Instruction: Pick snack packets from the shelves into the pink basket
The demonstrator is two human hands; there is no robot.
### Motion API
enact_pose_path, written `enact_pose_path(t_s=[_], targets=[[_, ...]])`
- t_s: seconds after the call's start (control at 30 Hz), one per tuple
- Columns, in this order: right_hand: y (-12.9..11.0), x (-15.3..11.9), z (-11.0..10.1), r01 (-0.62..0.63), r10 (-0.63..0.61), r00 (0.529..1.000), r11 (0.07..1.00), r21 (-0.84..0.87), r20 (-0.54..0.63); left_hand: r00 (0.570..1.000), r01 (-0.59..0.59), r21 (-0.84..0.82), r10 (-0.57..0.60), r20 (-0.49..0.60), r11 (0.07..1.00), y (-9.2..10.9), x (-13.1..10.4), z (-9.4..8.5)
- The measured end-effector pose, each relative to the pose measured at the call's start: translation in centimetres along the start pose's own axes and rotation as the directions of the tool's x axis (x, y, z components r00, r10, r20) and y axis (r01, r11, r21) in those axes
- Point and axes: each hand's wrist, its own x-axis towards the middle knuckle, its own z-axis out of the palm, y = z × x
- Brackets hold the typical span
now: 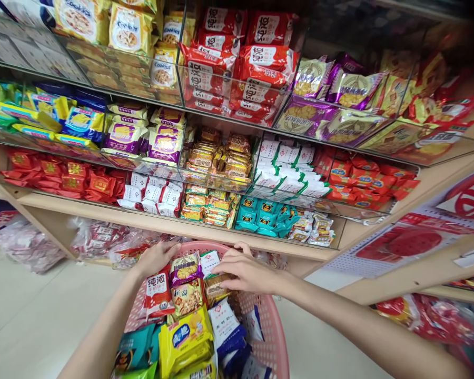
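A pink perforated basket (274, 321) at the bottom centre holds many snack packets. My left hand (157, 258) lies at its far left rim, beside a red packet (157, 295); its fingers are partly bent and whether they grip the rim is unclear. Over the far right part of the basket, my right hand (245, 267) has its fingers spread, fingertips close to a white-green packet (210, 262) and a brown packet (217, 289). Nearer me lie a yellow packet (186, 339), a white-blue packet (226, 323) and a teal packet (133, 348).
Wooden shelving with clear-fronted bins rises ahead, filled with red packets (266, 66), cookie packets (128, 26) and teal packets (263, 213). Plastic bags (98, 237) sit under the lowest shelf board (142, 220). Slanted panels with red bags stand at right.
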Motion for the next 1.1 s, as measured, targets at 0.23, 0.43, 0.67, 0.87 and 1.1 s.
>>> enact_pose_path(t_s=[0.23,0.43,0.67,0.87,1.1], targets=[[3.0,1.3,0.5,-0.147,0.095,0.981,0.934,0.325,0.17,1.0,-0.007,-0.013,0.007,-0.001,1.0,-0.1,0.1,0.0],[3.7,1.3,1.6,-0.068,0.032,0.992,0.954,0.293,0.123,1.0,0.02,-0.008,-0.02,-0.007,1.0,-0.1,0.0,0.0],[1.7,0.6,1.7,-0.089,0.085,0.993,0.995,0.043,0.086,1.0,0.004,-0.014,-0.004,-0.01,1.0,-0.4,-0.2,0.1],[0.8,-0.2,2.3,-0.002,0.011,0.999,0.983,-0.184,0.047,1.0,-0.014,-0.048,0.013,-0.017,0.999,-0.4,-0.5,0.0],[1.0,-0.5,2.3,0.022,-0.002,0.996,0.976,-0.215,0.092,1.0,-0.004,-0.073,0.002,-0.027,0.997,-0.9,0.1,0.4]])
